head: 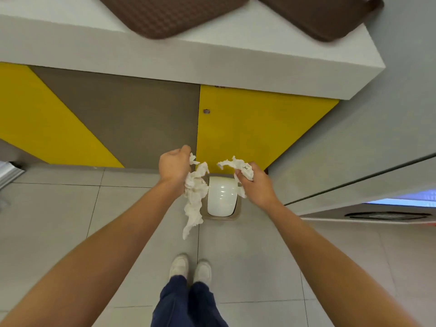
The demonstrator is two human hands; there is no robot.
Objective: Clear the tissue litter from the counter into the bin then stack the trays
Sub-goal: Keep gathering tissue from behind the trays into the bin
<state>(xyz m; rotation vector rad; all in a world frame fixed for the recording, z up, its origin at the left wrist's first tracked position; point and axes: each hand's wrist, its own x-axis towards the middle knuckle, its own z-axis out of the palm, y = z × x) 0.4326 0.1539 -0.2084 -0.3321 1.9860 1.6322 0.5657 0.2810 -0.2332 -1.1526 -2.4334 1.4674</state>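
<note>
My left hand [171, 165] grips a long bunch of white tissue [194, 197] that dangles down over the floor. My right hand [256, 185] holds a smaller crumpled tissue [238, 165]. Both hands hover just above a small bin [221, 197] with a white swing lid and a tan rim, standing on the floor against the counter front. Two brown trays lie on the white counter [236, 57] at the top: one [169, 13] in the middle, one [320, 15] to the right, each partly cut off by the frame edge.
The counter front has yellow and grey-brown panels [254, 123]. A grey wall or cabinet [365, 142] stands at the right. The floor is grey tile [70, 213]. My feet [191, 267] in white shoes stand just behind the bin.
</note>
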